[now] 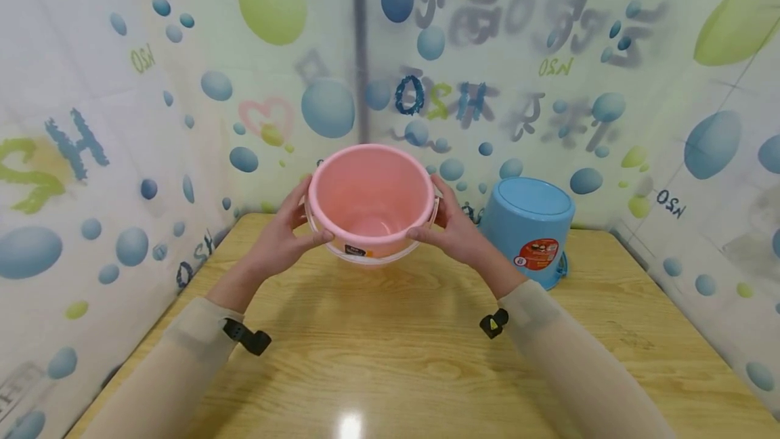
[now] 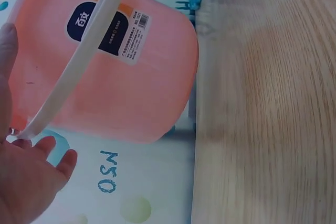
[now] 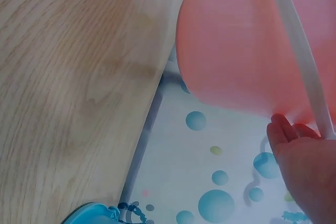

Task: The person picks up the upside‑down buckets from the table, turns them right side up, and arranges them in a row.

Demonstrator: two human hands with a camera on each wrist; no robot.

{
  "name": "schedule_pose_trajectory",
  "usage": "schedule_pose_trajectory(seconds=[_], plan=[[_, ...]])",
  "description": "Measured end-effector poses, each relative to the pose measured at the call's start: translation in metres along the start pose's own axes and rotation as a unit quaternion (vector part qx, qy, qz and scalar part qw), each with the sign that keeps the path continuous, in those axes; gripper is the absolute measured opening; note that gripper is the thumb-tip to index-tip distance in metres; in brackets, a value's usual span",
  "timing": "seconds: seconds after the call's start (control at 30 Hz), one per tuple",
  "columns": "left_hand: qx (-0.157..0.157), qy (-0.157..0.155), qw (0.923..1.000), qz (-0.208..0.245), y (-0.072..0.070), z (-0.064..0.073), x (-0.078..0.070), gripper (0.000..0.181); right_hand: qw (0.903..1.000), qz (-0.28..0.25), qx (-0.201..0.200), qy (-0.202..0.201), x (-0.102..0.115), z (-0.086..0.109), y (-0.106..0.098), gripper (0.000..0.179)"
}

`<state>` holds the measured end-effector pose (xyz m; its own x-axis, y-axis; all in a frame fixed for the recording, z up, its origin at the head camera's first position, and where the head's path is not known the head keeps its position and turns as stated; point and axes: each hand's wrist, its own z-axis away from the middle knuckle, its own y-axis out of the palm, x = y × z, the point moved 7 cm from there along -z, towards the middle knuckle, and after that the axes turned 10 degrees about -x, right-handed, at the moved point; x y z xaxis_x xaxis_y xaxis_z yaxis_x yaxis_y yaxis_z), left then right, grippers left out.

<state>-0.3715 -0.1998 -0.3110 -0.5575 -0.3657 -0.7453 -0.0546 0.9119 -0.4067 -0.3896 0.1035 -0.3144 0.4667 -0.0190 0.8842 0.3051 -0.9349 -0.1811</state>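
While our left hand (image 1: 277,242) and right hand (image 1: 458,232) clasp the pink bucket (image 1: 373,192) above the table (image 1: 390,337), thumbs on rim, fingers against its sides, we judge uneven grip could tip it.

1 empty pink bucket (image 1: 373,188) above wooden table (image 1: 378,330)

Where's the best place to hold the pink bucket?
Probably by the rim of the pink bucket, fingers from left and right: its round mouth is wide and tips toward you, and the white handle hangs down across the front.
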Motion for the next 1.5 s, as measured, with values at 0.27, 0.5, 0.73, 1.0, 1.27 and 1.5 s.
schedule_pose_trajectory(seconds=[0.27,0.5,0.73,1.0,1.27,1.5], plan=[[0.005,-0.074,0.9936,0.085,0.007,-0.002,0.013,0.103,0.9983,0.009,-0.015,0.056,-0.007,-0.005,-0.002,0.103],[0.003,-0.123,0.9896,0.074,0.011,-0.003,0.023,0.102,0.9956,0.036,-0.042,0.076,-0.015,-0.011,-0.007,0.095],[-0.005,-0.149,0.9864,0.069,0.015,-0.005,0.035,0.101,0.9947,0.037,-0.048,0.083,-0.026,-0.018,-0.005,0.087],[-0.007,-0.167,0.9832,0.072,0.020,-0.006,0.047,0.103,0.9921,0.046,-0.059,0.101,-0.039,-0.022,-0.004,0.087],[-0.019,-0.186,0.9801,0.066,0.023,-0.008,0.053,0.103,0.9889,0.053,-0.064,0.123,-0.046,-0.026,-0.003,0.084],[-0.024,-0.199,0.9772,0.070,0.021,-0.011,0.056,0.104,0.9882,0.058,-0.063,0.127,-0.049,-0.033,0.001,0.081]])
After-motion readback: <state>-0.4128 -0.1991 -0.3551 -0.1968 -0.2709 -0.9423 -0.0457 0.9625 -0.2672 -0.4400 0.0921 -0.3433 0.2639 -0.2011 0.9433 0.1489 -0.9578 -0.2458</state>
